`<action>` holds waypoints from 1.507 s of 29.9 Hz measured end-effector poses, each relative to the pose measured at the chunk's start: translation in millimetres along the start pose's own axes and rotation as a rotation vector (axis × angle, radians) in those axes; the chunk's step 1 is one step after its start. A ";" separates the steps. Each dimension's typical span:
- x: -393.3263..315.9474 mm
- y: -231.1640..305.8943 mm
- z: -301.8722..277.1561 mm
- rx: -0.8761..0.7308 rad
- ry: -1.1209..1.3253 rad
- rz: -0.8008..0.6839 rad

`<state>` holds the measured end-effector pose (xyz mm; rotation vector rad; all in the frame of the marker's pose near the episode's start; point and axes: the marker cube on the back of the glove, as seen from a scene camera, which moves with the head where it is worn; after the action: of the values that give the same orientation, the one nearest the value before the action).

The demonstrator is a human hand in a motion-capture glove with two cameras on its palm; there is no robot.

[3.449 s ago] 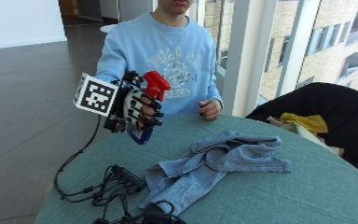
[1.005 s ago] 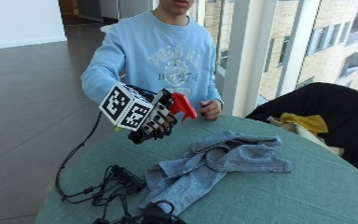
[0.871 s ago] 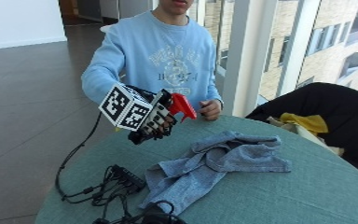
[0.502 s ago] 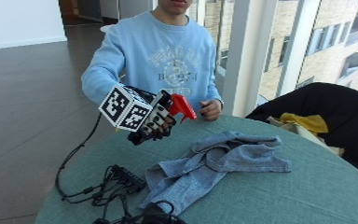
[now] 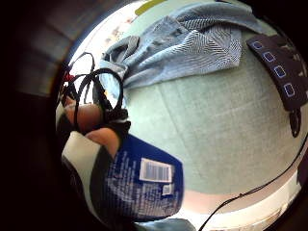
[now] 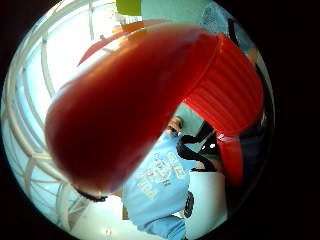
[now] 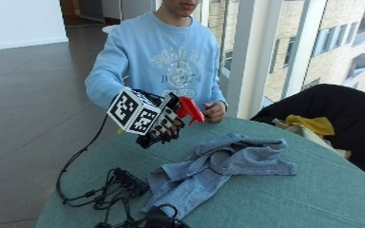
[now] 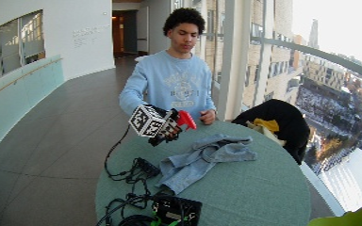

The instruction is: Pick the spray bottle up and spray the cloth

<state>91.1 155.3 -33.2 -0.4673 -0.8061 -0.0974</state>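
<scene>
Outside view: right hand [image 7: 163,124] raised above the desk [image 7: 309,194], fingers [image 7: 167,128] wrapped round the bottle [image 7: 181,110], red nozzle aimed toward the cloth [image 7: 224,166] lying near. Spraying step at hand; next, probably squeeze the trigger, nozzle pointed down at the cloth.

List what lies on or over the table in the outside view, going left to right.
Black cables → gloved right hand gripping the red-topped spray bottle → blue cloth → yellow item on the dark chair.
</scene>
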 end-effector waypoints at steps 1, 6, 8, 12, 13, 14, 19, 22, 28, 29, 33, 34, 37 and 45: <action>-2.1 -0.7 2.0 0.005 -0.004 -0.014; -20.7 -5.7 14.2 0.046 -0.052 -0.110; -33.3 -7.8 21.2 0.067 -0.080 -0.163; -68.8 -12.5 40.9 0.103 -0.129 -0.302; -78.2 -14.4 45.8 0.110 -0.139 -0.337; -87.9 -16.8 50.9 0.118 -0.152 -0.372; -145.6 -37.3 89.9 0.133 -0.261 -0.574; -176.8 -56.0 119.5 0.115 -0.317 -0.664; -214.9 -98.1 180.2 0.076 -0.391 -0.731; -219.3 -105.4 191.5 0.073 -0.391 -0.741; -229.2 -129.4 229.6 0.050 -0.386 -0.765; -230.1 -134.0 236.8 0.044 -0.388 -0.763; -228.5 -145.6 256.5 0.033 -0.384 -0.750; -217.0 -161.1 277.2 0.038 -0.346 -0.725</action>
<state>-287.4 112.9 36.1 -0.1355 -1.2887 -0.6853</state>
